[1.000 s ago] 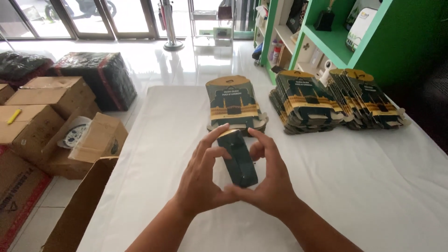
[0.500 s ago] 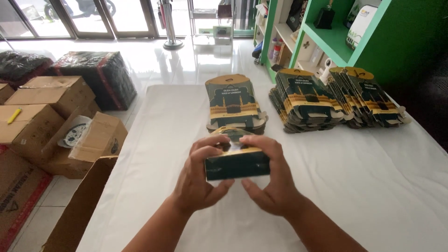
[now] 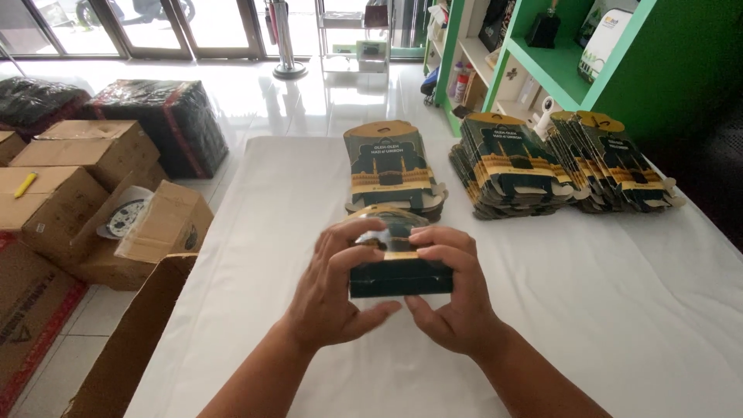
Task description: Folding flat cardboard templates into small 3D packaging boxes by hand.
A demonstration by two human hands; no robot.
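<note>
Watching the feed: left hand (image 3: pixel 333 290) and right hand (image 3: pixel 453 298) pinch a small dark green carton (image 3: pixel 400 271) from both sides, just above the white table (image 3: pixel 619 310), likely squeezed like that to keep its shape, flat stack (image 3: pixel 395 166) close behind.

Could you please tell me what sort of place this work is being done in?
Probably a small shop or its packing room: stacks of flat printed cartons on a white table, cardboard boxes on the floor, green display shelves behind.
</note>
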